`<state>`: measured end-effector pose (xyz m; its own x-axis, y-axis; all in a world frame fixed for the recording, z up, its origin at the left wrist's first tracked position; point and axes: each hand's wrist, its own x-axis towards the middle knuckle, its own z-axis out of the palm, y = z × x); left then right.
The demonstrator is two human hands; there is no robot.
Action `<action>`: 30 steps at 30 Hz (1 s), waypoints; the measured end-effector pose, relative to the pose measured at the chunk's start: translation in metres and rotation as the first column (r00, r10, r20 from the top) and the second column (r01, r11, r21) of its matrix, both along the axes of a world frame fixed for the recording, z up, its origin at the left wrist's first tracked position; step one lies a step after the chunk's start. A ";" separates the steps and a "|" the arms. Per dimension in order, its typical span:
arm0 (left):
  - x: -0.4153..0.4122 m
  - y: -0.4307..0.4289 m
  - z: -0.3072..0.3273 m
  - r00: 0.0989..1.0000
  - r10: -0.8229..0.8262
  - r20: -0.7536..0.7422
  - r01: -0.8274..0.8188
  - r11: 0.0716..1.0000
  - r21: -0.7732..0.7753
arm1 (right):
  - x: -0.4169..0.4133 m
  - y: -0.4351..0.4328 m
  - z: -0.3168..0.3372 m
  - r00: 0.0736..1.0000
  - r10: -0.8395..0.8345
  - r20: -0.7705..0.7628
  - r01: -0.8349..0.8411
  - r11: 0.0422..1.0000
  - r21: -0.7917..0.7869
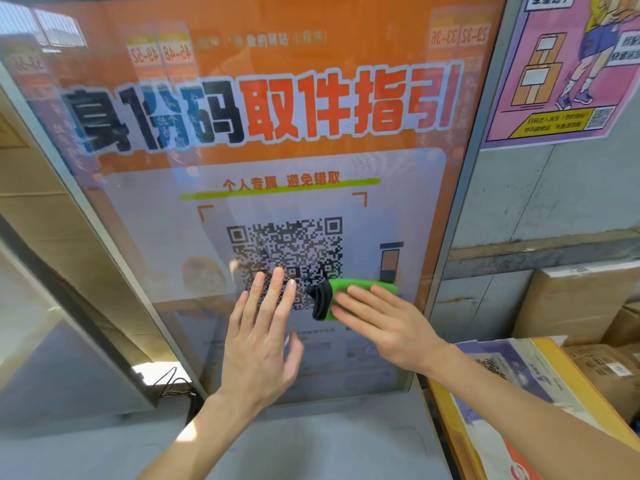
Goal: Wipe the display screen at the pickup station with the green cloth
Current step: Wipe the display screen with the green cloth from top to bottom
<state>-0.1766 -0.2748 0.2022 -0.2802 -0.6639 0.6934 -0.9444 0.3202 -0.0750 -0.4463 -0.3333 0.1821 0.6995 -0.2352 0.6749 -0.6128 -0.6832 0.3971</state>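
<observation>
Both grips: open, fingers straight, flat on tall glossy orange display screen point(311, 161).
Left hand point(259, 344): bare, empty, lay over QR code point(287, 247).
Right hand point(384, 323): pinned folded green cloth point(363, 285) to screen, at code's lower right corner.
Risk: cloth was unclamped, could slide out; bare left palm could smear glass.

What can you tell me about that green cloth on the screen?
The green cloth is small, bright green and soft-looking, with a black bunched part at its left end. It lies against the display screen, beside the lower right corner of the QR code. The right hand presses it there with straight fingers, covering much of it; only its top strip and left end show.
</observation>
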 end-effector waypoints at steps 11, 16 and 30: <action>0.042 0.016 0.008 0.989 0.096 -0.109 -0.099 0.995 -0.027 | 0.050 0.004 0.066 0.939 -0.031 0.343 0.006 0.997 0.076; 0.072 0.014 -0.001 0.996 0.066 -0.062 -0.066 0.998 -0.008 | 0.076 0.003 0.031 0.988 0.085 0.125 -0.091 0.995 0.046; 0.078 0.017 0.002 0.998 0.018 -0.061 -0.015 0.999 0.045 | 0.086 0.011 0.017 0.993 -0.008 0.116 0.000 0.998 0.065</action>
<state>-0.0984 -0.2579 0.2038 -0.2271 -0.6985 0.6786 -0.9518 0.3066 -0.0029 -0.3606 -0.3227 0.1989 0.6165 -0.2837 0.7344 -0.6547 -0.7028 0.2781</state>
